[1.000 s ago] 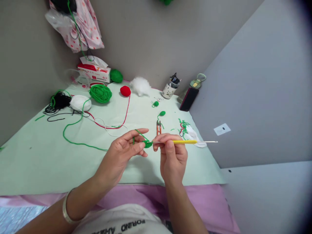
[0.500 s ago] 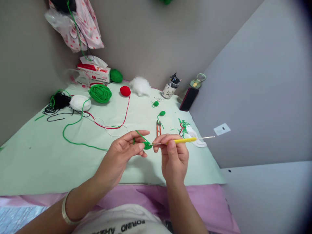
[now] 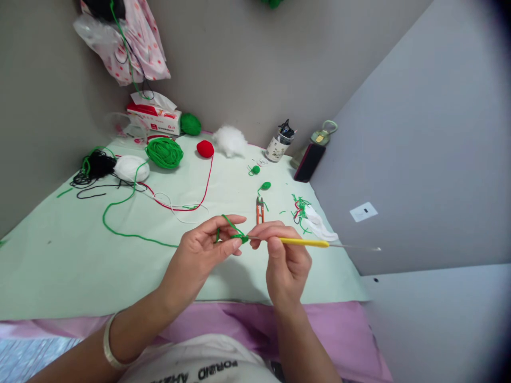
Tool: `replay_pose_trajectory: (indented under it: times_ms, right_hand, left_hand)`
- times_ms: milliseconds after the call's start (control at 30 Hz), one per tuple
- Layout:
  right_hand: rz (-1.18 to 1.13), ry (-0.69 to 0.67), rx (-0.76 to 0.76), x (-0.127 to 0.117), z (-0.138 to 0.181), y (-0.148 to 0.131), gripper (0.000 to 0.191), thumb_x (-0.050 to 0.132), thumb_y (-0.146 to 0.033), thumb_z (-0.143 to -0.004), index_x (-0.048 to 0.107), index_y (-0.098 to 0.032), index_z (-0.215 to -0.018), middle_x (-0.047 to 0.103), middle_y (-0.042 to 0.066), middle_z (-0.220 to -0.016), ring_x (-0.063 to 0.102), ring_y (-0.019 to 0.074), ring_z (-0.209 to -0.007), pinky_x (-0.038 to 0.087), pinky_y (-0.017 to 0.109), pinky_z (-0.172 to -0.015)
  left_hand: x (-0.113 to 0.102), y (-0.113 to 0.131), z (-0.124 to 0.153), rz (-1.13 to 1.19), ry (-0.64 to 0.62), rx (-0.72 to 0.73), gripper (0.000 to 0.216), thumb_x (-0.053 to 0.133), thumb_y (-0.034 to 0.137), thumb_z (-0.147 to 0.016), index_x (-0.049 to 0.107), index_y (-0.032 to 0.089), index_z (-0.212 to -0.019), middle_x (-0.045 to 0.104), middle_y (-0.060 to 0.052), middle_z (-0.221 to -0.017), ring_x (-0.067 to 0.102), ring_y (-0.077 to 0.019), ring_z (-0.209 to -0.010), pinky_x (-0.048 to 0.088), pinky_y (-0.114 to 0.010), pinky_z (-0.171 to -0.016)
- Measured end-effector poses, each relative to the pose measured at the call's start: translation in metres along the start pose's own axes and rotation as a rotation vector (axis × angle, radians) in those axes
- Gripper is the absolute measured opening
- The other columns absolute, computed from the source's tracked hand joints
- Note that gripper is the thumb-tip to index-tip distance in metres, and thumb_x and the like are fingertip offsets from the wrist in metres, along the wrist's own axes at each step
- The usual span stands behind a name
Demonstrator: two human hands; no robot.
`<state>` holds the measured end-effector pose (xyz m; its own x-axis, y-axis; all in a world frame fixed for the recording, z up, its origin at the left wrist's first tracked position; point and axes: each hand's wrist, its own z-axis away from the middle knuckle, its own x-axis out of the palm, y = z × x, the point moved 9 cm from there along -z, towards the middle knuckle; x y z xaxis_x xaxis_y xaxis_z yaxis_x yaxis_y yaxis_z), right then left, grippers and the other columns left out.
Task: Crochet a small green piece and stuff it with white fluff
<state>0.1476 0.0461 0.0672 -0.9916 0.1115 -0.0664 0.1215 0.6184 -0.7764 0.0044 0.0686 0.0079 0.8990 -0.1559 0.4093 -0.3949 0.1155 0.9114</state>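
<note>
Between thumb and fingers, my left hand (image 3: 202, 250) pinches a small green crochet piece (image 3: 241, 239). A green yarn strand (image 3: 136, 235) runs from the table to this hand and over its raised index finger. My right hand (image 3: 285, 260) is closed around the yellow handle of a double-ended crochet hook (image 3: 305, 242). One metal end of the hook meets the green piece; the other points out to the right. Just beyond my right fingers lie thread snips with orange handles (image 3: 260, 211). Two small green crocheted pieces (image 3: 265, 185) rest farther back.
Green yarn (image 3: 164, 153), white yarn (image 3: 131, 168), black yarn (image 3: 99, 164) and a red ball (image 3: 205, 149) lie at the left and back. White stuffing (image 3: 230, 141), a pen cup (image 3: 279, 146) and a phone (image 3: 309, 163) stand near the wall. Yarn scraps (image 3: 301, 206) lie at right.
The hook's handle has swung so that its free end points lower and farther right. My right hand has turned slightly; the left still pinches the green piece.
</note>
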Motion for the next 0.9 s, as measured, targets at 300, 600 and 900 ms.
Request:
replay_pose_trajectory:
  times_ms: [300,600,900]
  right_hand:
    - [0.511,-0.039,-0.486,0.019,0.027,-0.029,0.035,0.058,-0.006,-0.095,0.068,-0.028,-0.12,0.075,0.008,-0.103,0.071,0.0199,-0.089,0.06,0.032,-0.066]
    - [0.002,0.127,-0.049,0.0,0.011,0.006,0.02,0.052,-0.022,-0.104,0.071,-0.025,-0.099,0.074,0.004,-0.09,0.069,0.0187,-0.079,0.057,0.036,-0.069]
    - [-0.198,0.09,0.119,0.0,0.006,0.018,0.017,0.055,-0.027,-0.103,0.069,-0.022,-0.095,0.07,0.004,-0.087,0.065,0.0145,-0.071,0.055,0.031,-0.064]
  left_hand:
    - [-0.005,0.001,0.002,-0.023,0.101,0.029,0.043,0.082,0.024,-0.084,0.073,0.031,-0.125,0.061,0.005,-0.087,0.046,-0.0014,-0.05,0.043,-0.014,-0.048]
    - [0.008,-0.012,0.0,0.313,-0.043,-0.214,0.034,0.083,0.022,-0.084,0.076,0.02,-0.116,0.051,0.008,-0.07,0.029,0.0025,-0.043,0.032,-0.009,-0.04]
    - [0.006,-0.01,-0.001,0.247,-0.029,-0.164,0.025,0.082,0.023,-0.084,0.079,0.025,-0.109,0.059,0.005,-0.082,0.035,0.0029,-0.044,0.034,-0.011,-0.042]
